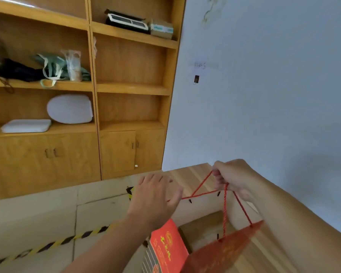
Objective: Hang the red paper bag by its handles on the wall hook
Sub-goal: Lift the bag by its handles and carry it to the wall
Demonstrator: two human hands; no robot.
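The red paper bag [170, 245] with gold lettering hangs open at the bottom centre, above a wooden table. My right hand [232, 177] is closed on the red cord handles [224, 209] and holds them up. My left hand [156, 196] grips the near rim of the bag by the handle cord, fingers partly spread. The small dark wall hook [196, 79] is on the pale wall, well above and slightly left of my right hand.
A wooden shelf unit [95, 91] with cupboards fills the left, holding bags, white lids and boxes. The wooden table [193, 176] runs along the wall under the bag. Yellow-black tape [67, 240] marks the tiled floor.
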